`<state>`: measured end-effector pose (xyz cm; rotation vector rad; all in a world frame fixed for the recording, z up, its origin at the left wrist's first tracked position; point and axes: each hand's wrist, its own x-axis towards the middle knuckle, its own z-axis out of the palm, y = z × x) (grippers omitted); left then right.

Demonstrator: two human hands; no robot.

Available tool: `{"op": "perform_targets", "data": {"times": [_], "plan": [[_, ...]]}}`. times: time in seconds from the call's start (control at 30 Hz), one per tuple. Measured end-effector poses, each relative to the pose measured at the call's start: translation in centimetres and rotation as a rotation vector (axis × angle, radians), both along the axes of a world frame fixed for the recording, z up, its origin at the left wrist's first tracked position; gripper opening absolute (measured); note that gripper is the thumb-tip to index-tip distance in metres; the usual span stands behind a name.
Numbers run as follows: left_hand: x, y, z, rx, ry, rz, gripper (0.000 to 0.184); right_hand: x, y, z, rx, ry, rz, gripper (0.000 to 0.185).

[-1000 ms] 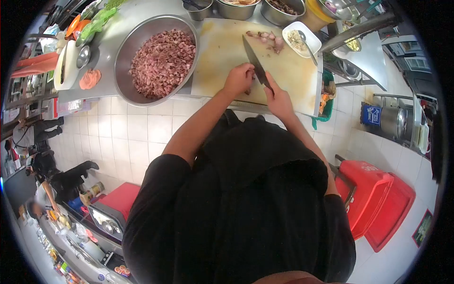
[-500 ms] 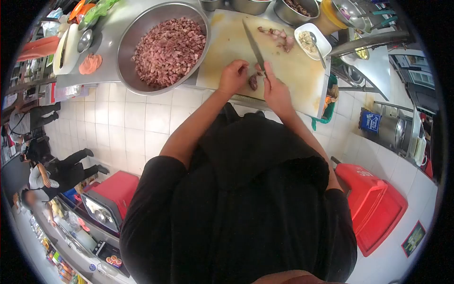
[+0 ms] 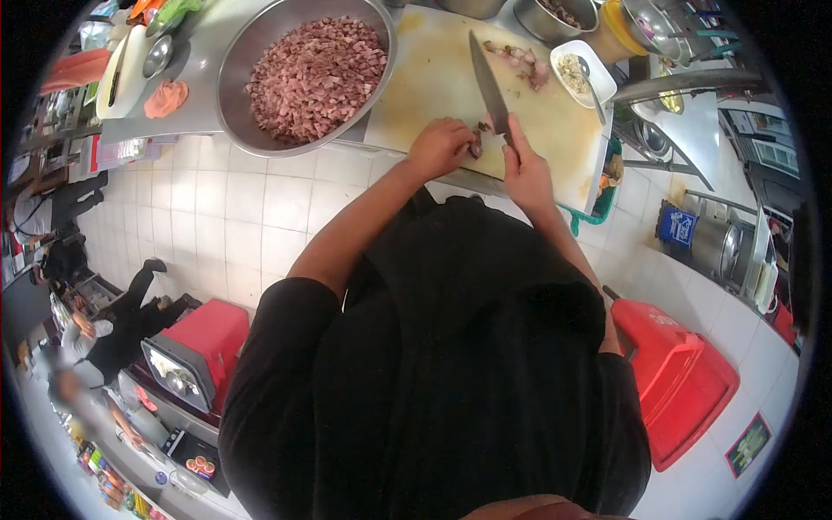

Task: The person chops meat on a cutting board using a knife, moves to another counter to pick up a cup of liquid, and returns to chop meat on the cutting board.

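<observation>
My right hand [image 3: 528,173] is closed around the handle of a kitchen knife [image 3: 490,85], whose blade points away over the cutting board [image 3: 416,95]. My left hand [image 3: 440,147] has its fingers curled against a small dark reddish piece of meat [image 3: 476,146] near the board's front edge, just left of the knife's heel. Farther back on the board lies a strip of pale and reddish meat scraps [image 3: 524,62]. To the left, a large steel bowl [image 3: 227,104] holds a heap of diced pinkish meat [image 3: 316,82].
A white dish [image 3: 604,85] with chopped food and a spoon stands at the board's right corner. Steel pots [image 3: 555,26] line the back. A red bin [image 3: 672,381] is on the floor to my right. Two people [image 3: 113,342] are at far left.
The knife and my right hand have shifted slightly right and toward me. My left hand has moved right, its fingers now curled at the meat piece. The view has shifted a little.
</observation>
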<state>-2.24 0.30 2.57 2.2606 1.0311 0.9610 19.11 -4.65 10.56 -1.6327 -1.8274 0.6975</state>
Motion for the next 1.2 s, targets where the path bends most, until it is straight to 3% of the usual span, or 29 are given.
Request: {"op": "perform_targets", "data": {"times": [0.2, 0.5, 0.6, 0.7, 0.87, 1.0, 1.1, 1.2], "plan": [[0.8, 0.1, -0.5, 0.037, 0.07, 0.026, 0.013, 0.7, -2.3, 1.6, -0.329, -0.104, 0.057, 0.059], [1.2, 0.4, -1.9, 0.051, 0.016, 0.034, 0.013, 1.0, -2.6, 0.9, -0.201, -0.115, 0.142, 0.062], [1.1, 0.5, -1.9, 0.033, 0.01, 0.021, 0.015, 0.7, -1.5, 2.7, -0.381, -0.29, 0.16, 0.063], [1.1, 0.3, -1.6, 0.024, -0.016, 0.034, 0.015, 0.8, -1.2, 1.9, -0.259, -0.299, 0.186, 0.061], [1.3, 0.8, -1.8, 0.056, -0.001, 0.04, 0.015, 1.3, -2.3, -3.4, -0.19, -0.266, 0.158, 0.063], [1.2, 0.6, -1.0, 0.041, 0.026, 0.049, 0.011, 1.9, -1.6, -3.0, -0.09, -0.135, 0.159, 0.064], [1.1, 0.2, -1.1, 0.049, -0.006, 0.063, 0.01, 1.4, -1.6, -0.2, -0.266, -0.194, 0.127, 0.064], [1.6, 0.6, -1.4, 0.056, -0.007, 0.064, 0.009, 2.0, -2.0, -0.3, -0.267, -0.27, 0.159, 0.064]]}}
